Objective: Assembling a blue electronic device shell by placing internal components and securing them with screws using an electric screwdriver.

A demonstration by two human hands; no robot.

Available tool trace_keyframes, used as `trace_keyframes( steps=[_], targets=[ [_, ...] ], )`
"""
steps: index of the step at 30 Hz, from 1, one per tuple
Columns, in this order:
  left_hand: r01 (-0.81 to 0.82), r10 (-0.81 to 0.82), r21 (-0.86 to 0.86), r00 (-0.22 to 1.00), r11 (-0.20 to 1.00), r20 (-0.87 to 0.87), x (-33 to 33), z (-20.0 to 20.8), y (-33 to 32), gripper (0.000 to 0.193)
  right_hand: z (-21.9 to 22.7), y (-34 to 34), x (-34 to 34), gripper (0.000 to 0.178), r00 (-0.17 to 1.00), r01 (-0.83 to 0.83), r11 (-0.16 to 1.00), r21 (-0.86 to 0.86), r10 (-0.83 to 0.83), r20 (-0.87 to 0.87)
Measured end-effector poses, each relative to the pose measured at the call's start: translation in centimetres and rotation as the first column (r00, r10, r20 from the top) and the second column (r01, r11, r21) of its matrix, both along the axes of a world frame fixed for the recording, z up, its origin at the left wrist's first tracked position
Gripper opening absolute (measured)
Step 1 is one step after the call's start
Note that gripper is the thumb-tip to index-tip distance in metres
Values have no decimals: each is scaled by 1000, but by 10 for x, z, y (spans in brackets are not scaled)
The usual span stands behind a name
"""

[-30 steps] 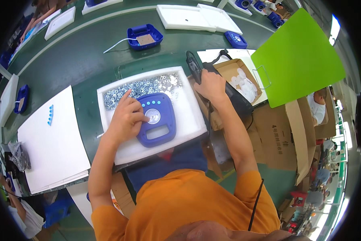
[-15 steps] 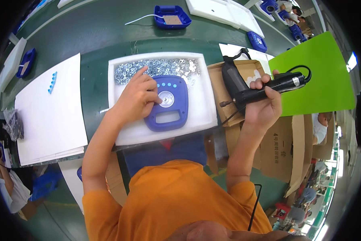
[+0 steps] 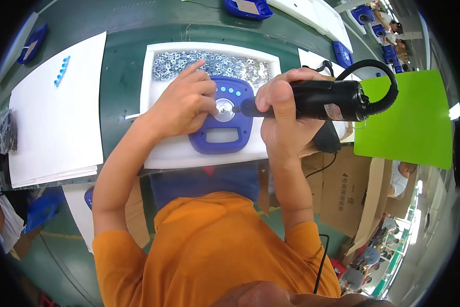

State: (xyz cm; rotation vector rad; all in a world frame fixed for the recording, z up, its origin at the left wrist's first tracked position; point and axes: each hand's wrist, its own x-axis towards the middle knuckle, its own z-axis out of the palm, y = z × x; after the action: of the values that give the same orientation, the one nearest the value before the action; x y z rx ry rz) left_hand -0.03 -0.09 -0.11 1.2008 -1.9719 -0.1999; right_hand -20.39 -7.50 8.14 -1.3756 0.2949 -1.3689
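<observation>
My left hand lies over the left side of a blue plastic cover. Its index finger points away from me, while the other fingers curl down with tips at the edge of a round clear disc in the cover. Whether they pinch something small is hidden. My right hand is wrapped round a black electric screwdriver, held nearly level with its tip pointing left at the disc's centre. Whether the tip touches cannot be told. The cover lies in a white foam tray, below many small metal fasteners.
White sheets with a strip of small blue parts lie at left. Another blue shell sits at the far side. A cardboard box and a green panel stand at right. Other people work in the distance.
My right hand has brought the screwdriver left, over to the disc and closer to the camera. My left hand stays on the cover. The whole view has shifted slightly.
</observation>
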Motion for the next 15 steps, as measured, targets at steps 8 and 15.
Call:
trace_keyframes(
  steps=[8,15],
  targets=[
    [-24,23,18,999,1000,38,0,-1,0,20,-6,4,16,41,999,-52,999,16,52,-14],
    [-23,22,11,999,1000,48,1,-1,0,20,-18,-5,21,33,989,-74,993,89,85,-121]
  ],
)
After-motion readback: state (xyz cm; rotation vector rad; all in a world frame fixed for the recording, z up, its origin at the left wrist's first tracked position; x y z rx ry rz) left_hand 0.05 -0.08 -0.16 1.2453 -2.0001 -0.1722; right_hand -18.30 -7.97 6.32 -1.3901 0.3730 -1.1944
